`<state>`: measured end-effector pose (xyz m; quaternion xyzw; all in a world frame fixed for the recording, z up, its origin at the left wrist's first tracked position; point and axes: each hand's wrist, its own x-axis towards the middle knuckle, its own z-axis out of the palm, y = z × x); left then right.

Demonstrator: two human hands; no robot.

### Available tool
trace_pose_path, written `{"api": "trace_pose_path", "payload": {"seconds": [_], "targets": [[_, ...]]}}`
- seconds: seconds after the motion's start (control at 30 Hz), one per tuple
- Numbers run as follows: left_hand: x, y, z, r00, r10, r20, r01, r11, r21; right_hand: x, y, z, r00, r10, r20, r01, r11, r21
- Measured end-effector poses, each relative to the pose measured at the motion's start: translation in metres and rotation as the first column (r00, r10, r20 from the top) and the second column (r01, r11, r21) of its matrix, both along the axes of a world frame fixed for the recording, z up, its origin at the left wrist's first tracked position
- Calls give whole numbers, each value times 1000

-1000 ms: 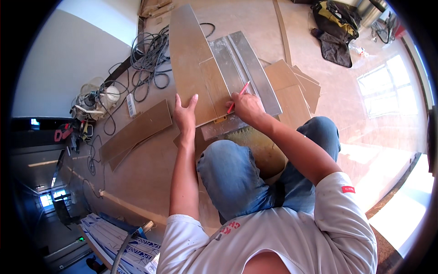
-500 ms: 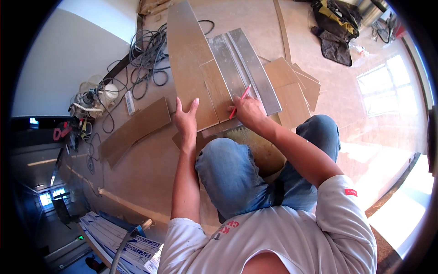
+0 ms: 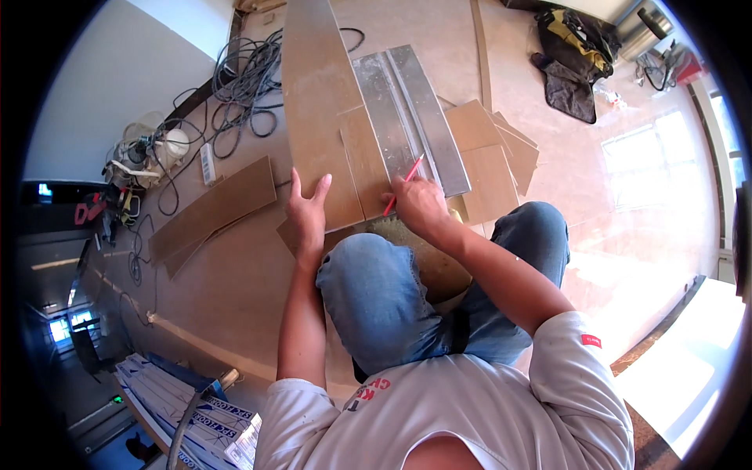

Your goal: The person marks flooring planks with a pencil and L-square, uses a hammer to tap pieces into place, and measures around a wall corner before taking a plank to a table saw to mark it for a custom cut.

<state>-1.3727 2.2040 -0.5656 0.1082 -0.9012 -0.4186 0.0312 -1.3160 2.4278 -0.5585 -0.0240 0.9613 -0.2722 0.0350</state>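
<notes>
A long wood-look floor plank (image 3: 317, 86) lies in front of me, with a shorter plank piece (image 3: 362, 149) on its near right part. My left hand (image 3: 307, 215) grips the long plank's near left edge, thumb on top; its lower fingers are hidden. Pinched in my right hand (image 3: 424, 210) is a red pencil (image 3: 417, 166), slanting up to the right. That hand rests by the short piece's near right corner. Under and beside the planks is a grey metal work surface (image 3: 388, 94) with a groove along it.
Cut planks (image 3: 482, 160) lie to the right, and more planks (image 3: 211, 207) to the left. Coiled cable (image 3: 247, 78) and a power tool (image 3: 145, 149) sit farther left. A black and yellow bag (image 3: 576, 47) is at far right. Flooring boxes (image 3: 168, 392) stand lower left.
The whole view has shifted slightly, with the scene moving left in the picture. My left hand stays at the plank's edge and my right hand still holds the pencil near the short piece.
</notes>
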Motion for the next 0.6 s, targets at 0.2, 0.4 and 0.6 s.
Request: {"api": "trace_pose_path", "payload": {"seconds": [0.2, 0.4, 0.6], "targets": [[11, 2, -1, 999, -4, -40, 5, 1000, 23, 8, 0, 1, 997, 8, 73, -13, 997, 73], [18, 5, 9, 999, 17, -30, -19, 999, -43, 12, -1, 0, 997, 13, 81, -19, 997, 75], [25, 8, 18, 997, 43, 65, -37, 995, -89, 17, 2, 2, 995, 20, 96, -25, 999, 48]]}}
